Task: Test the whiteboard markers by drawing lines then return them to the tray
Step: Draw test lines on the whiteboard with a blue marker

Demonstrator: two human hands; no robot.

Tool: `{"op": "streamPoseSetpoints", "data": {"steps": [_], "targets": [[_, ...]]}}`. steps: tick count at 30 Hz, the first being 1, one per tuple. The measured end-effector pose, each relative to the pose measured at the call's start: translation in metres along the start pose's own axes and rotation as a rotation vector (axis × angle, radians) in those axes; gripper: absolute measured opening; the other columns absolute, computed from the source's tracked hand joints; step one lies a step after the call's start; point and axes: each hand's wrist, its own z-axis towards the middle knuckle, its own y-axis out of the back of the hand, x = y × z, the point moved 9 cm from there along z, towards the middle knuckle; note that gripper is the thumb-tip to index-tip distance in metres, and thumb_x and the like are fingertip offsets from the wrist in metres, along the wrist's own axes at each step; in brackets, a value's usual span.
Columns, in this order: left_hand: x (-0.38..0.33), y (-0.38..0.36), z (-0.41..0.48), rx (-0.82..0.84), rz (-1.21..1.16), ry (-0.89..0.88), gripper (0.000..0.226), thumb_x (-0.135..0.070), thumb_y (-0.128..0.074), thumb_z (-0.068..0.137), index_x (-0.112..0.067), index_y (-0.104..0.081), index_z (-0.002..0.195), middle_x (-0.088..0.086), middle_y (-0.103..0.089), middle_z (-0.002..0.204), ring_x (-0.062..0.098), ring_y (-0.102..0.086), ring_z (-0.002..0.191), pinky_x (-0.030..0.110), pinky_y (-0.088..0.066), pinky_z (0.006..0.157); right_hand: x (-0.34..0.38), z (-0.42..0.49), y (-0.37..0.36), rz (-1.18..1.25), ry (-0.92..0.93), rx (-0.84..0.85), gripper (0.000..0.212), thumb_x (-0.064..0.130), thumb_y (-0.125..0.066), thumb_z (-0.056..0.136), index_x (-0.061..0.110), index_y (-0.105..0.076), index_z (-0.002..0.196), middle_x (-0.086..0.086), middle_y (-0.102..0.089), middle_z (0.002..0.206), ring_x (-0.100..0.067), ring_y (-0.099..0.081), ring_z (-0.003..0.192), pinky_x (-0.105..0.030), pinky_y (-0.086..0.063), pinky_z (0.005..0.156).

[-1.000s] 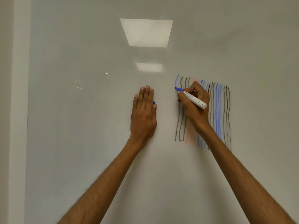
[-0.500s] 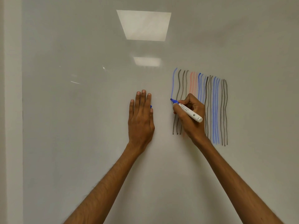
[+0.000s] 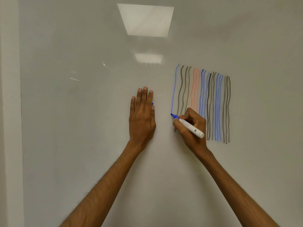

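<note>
Right hand (image 3: 194,136) grips the marker (image 3: 190,126), tip on the whiteboard (image 3: 82,128); left hand (image 3: 141,122) lies flat. Advise even pressure to the blue line's (image 3: 174,89) foot.

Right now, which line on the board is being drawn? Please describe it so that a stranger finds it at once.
On the whiteboard, find the block of wavy vertical lines above the right hand. The blue line stands at the block's far left edge, next to grey lines. It alone ends at the tip of the marker that this hand holds.
</note>
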Motion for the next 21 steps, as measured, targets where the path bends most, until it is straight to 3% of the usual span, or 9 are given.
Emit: {"op": "streamPoseSetpoints", "data": {"steps": [5,15,18,21], "targets": [[-0.001,0.000,-0.001,0.003,0.001,-0.003,0.049,-0.014,-0.037,0.105,-0.003,-0.030,0.152,0.014,-0.025,0.161,0.027,-0.017,0.151,0.040,-0.010,0.125,0.000,-0.022,-0.001,-0.010,0.040,0.037,0.027,0.019,-0.067,0.074,0.031,-0.044,0.064,0.018,-0.049,0.059,-0.007,-0.048,0.051,-0.013,-0.036,0.049],[0.000,0.000,-0.001,-0.002,-0.002,0.001,0.049,-0.014,-0.037,0.105,-0.004,-0.031,0.152,0.014,-0.026,0.160,0.027,-0.018,0.151,0.041,-0.011,0.124,-0.003,-0.050,-0.005,-0.063,0.041,0.122,0.021,0.032,-0.064,0.075,0.039,-0.046,0.067,0.023,-0.054,0.060,-0.004,-0.052,0.050,-0.010,-0.039,0.049],[0.000,0.001,-0.001,0.001,-0.004,0.006,0.049,-0.014,-0.037,0.105,-0.004,-0.031,0.152,0.014,-0.026,0.160,0.027,-0.018,0.151,0.041,-0.011,0.125,-0.004,-0.049,-0.004,-0.063,0.042,0.113,0.019,0.032,-0.066,0.075,0.031,-0.049,0.066,0.015,-0.053,0.057,-0.011,-0.054,0.051,-0.013,-0.040,0.048],[-0.001,0.002,-0.002,0.003,-0.008,0.006,0.049,-0.013,-0.038,0.105,-0.003,-0.031,0.152,0.014,-0.026,0.161,0.027,-0.017,0.151,0.042,-0.013,0.124,0.003,-0.036,0.003,-0.031,0.050,0.040,0.020,0.018,-0.072,0.080,0.009,-0.057,0.070,0.008,-0.055,0.063,-0.016,-0.054,0.054,-0.017,-0.043,0.050]]}}
